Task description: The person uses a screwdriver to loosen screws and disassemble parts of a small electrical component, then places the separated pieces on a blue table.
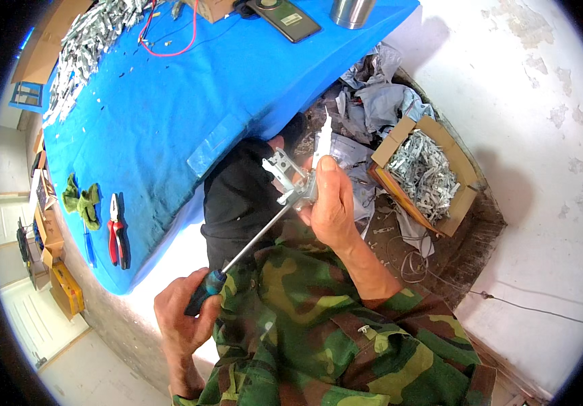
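Grey-white part (303, 192) is pinched by the right hand (335, 206), its long white end (323, 143) pointing forward, while the left hand (182, 308) wraps a screwdriver (237, 258) whose shaft (256, 239) reaches the near side from lower left.

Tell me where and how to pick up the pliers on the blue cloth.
Grip the pliers around both red-and-black handles, probably best from above and the person's near side. They lie flat on the blue cloth, with the metal nose pointing away from the person and the uncovered handles toward the picture's lower edge.
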`<state>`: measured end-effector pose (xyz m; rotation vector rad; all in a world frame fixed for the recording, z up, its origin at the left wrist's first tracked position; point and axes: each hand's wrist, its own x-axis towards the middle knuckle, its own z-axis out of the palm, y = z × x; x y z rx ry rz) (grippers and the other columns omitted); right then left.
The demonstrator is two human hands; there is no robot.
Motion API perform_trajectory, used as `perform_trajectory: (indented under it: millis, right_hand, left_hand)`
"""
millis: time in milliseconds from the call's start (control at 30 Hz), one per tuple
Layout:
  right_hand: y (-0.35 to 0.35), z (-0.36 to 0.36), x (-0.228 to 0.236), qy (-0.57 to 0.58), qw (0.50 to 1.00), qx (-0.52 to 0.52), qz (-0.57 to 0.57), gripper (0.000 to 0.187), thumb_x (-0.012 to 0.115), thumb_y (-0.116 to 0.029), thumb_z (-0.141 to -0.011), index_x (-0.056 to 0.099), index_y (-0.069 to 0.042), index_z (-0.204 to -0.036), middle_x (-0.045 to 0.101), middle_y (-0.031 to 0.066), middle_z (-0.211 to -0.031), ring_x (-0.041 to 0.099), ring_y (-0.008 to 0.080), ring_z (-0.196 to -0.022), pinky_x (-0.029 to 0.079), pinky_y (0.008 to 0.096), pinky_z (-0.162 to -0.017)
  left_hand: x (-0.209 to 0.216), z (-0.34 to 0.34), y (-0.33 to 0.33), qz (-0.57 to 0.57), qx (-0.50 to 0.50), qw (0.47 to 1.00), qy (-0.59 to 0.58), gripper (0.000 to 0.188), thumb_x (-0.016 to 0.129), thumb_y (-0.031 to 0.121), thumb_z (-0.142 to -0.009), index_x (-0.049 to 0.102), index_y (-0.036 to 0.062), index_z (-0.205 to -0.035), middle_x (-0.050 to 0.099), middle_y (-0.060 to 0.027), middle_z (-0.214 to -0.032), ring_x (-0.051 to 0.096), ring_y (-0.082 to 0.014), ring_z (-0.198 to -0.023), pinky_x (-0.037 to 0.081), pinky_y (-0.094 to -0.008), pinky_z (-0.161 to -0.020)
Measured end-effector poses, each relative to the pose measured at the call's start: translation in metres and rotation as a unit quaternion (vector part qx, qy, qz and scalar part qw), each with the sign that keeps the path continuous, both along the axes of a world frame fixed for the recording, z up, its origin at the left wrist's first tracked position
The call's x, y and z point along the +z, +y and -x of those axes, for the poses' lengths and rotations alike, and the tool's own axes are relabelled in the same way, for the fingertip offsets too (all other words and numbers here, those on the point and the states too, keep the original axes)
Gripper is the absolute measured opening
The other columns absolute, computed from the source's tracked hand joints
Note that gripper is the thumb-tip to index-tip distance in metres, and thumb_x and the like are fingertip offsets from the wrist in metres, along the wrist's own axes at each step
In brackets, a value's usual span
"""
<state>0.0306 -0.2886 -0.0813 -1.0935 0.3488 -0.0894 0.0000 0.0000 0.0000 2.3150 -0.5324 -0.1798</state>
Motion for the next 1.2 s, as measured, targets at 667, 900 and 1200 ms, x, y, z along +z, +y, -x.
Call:
perform_trajectory:
  millis: [667,900,1200]
  right_hand:
    - [0.010,-0.009,-0.002,-0.010,0.993,-0.073,-0.093,0.039,0.040,-0.049,-0.111,0.054,-0.013,-0.101,0.058,0.0003,-0.076,0.049,0.0083,-0.056,0.038,0.0243,-0.046]
    - [0.012,-0.007,-0.014,0.008,0.995,-0.090,-0.046,0.046,0.039,-0.053,-0.112,0.054,-0.010,-0.116,0.069,0.0079,-0.091,0.065,0.0140,-0.061,0.038,0.0241,-0.041]
    - [0.009,-0.008,-0.004,-0.007,0.997,-0.075,0.007,0.047,0.038,-0.054,-0.112,0.053,-0.009,-0.114,0.065,0.0044,-0.091,0.060,0.0114,-0.064,0.040,0.0233,-0.045]
  left_hand:
    - [-0.035,0.036,-0.025,0.194,0.138,0.937,0.254,0.044,0.071,0.036,-0.101,0.072,-0.0034,-0.120,0.069,-0.0016,-0.076,0.061,-0.0089,-0.069,0.047,-0.0258,-0.062]
    - [-0.020,0.032,-0.025,0.066,0.065,0.995,0.033,0.037,0.073,0.026,-0.098,0.071,-0.0045,-0.119,0.072,-0.0093,-0.084,0.063,-0.0145,-0.070,0.049,-0.0293,-0.065]
    - [-0.009,0.037,-0.033,-0.066,-0.009,0.997,-0.029,0.048,0.071,0.005,-0.091,0.063,0.0028,-0.138,0.070,-0.0175,-0.090,0.069,-0.0298,-0.071,0.054,-0.0384,-0.063]
